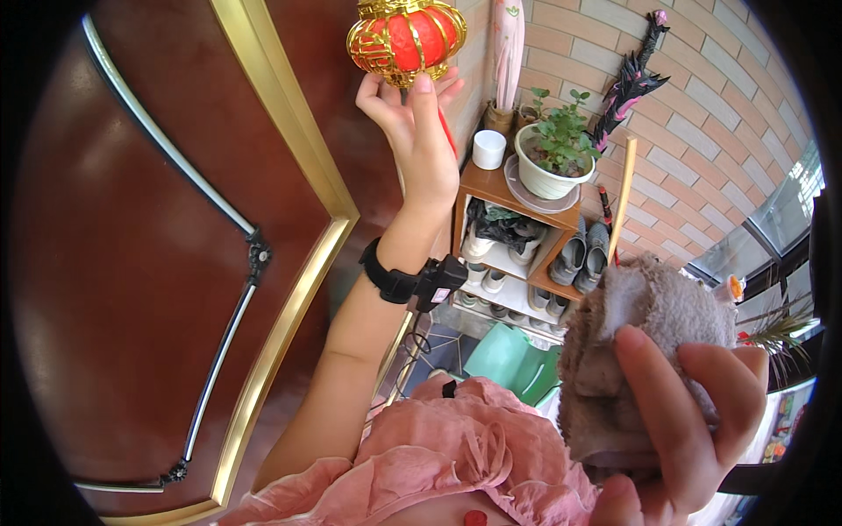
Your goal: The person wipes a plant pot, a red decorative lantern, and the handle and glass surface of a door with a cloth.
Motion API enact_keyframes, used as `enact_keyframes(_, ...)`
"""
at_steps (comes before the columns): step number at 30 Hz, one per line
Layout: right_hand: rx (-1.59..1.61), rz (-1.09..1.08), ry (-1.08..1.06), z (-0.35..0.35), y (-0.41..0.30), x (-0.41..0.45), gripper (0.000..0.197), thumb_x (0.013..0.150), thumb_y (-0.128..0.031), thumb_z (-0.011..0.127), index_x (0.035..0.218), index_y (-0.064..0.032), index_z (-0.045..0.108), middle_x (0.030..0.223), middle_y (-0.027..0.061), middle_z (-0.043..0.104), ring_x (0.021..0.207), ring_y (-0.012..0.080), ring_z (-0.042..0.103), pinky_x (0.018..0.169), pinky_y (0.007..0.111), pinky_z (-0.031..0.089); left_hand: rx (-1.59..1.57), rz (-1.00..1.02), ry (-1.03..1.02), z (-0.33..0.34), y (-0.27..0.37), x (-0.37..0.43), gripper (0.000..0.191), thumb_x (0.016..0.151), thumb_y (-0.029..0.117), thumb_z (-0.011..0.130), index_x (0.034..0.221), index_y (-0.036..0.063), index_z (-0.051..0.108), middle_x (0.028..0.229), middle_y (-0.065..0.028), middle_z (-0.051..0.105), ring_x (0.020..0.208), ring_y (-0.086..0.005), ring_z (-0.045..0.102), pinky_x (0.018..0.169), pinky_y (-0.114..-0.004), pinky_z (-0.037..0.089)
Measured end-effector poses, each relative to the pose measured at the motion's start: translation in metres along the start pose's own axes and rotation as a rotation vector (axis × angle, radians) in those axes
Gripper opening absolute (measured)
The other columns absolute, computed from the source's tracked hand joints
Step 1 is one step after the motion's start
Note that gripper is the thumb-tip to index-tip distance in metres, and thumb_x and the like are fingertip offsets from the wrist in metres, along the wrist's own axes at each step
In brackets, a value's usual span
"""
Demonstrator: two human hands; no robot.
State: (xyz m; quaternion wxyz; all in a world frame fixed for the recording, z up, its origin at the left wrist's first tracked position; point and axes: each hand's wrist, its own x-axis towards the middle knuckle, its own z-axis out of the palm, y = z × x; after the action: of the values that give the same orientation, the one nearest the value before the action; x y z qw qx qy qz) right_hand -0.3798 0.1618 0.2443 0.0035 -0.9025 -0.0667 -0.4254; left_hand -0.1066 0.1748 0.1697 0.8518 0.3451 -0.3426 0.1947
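Note:
High in front of me, my left hand [421,144] has its thumb and fingers on the underside of a small red lantern [414,39] with a gold openwork frame. The lantern's top is cut off by the picture's upper edge. A thin red strand [448,135] shows beside my wrist, partly hidden. Close to the camera at the lower right, my right hand [691,407] grips a bunched grey-brown terry cloth [648,315]. The cloth is apart from the lantern.
A dark red door panel [151,276] with gold trim [289,329] stands at my left. To the right is a wooden shoe rack [513,191] bearing a potted plant [556,158] and a white cup [489,150]. A green plastic chair [503,355] stands below, near a brick-patterned wall [704,98].

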Motion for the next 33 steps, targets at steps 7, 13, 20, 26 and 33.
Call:
enact_keyframes(7, -0.026, -0.316, 0.058, -0.013, 0.042, 0.001, 0.005, 0.089, -0.015, 0.033, 0.085, -0.0165, 0.035, 0.091, 0.0155, 0.067, 0.079, 0.0225, 0.047, 0.058, 0.030, 0.037, -0.301, -0.223, 0.016, 0.008, -0.003, 0.002, 0.045, 0.095, 0.044, 0.034, 0.124, 0.0105, 0.025, 0.113, -0.0141, 0.049, 0.087, -0.0211, 0.056, 0.076, -0.036, 0.045)
enact_keyframes(13, 0.029, 0.184, -0.163, -0.007, 0.002, 0.007, 0.004, 0.087, -0.018, 0.035, 0.084, -0.0215, 0.035, 0.088, 0.0157, 0.068, 0.078, 0.0240, 0.049, 0.056, 0.030, 0.038, -0.401, -0.424, 0.109, -0.008, 0.007, 0.008, 0.046, 0.093, 0.053, 0.033, 0.120, 0.0161, 0.037, 0.102, -0.0096, 0.055, 0.083, -0.0180, 0.055, 0.075, -0.031, 0.042)
enact_keyframes(20, 0.076, -0.479, 0.301, 0.018, 0.051, 0.004, 0.019, 0.063, -0.018, 0.045, 0.068, -0.0080, 0.061, 0.087, 0.0058, 0.069, 0.074, 0.0171, 0.051, 0.050, 0.026, 0.035, -0.480, -0.364, -0.116, 0.002, 0.023, 0.010, 0.044, 0.092, 0.037, 0.046, 0.125, 0.0109, 0.038, 0.123, -0.0104, 0.047, 0.114, -0.0229, 0.047, 0.096, -0.038, 0.043)
enact_keyframes(26, 0.099, -0.640, 0.464, 0.034, 0.056, 0.021, 0.007, 0.053, -0.018, 0.047, 0.053, -0.0109, 0.046, 0.077, 0.0055, 0.068, 0.061, 0.0165, 0.049, 0.043, 0.024, 0.028, -0.502, -0.320, -0.103, 0.004, 0.016, 0.008, 0.040, 0.094, 0.031, 0.046, 0.127, 0.0149, 0.031, 0.130, -0.0075, 0.039, 0.118, -0.0240, 0.043, 0.095, -0.039, 0.043)
enact_keyframes(33, -0.008, -0.609, 0.667, 0.066, 0.030, 0.027, 0.011, 0.064, -0.015, 0.054, 0.068, -0.0208, 0.045, 0.080, 0.0018, 0.061, 0.073, 0.0130, 0.052, 0.050, 0.023, 0.027, -0.328, -0.273, -0.031, -0.017, 0.013, 0.009, 0.041, 0.095, 0.045, 0.037, 0.126, 0.0208, 0.029, 0.116, -0.0063, 0.046, 0.092, -0.0193, 0.053, 0.082, -0.031, 0.044)
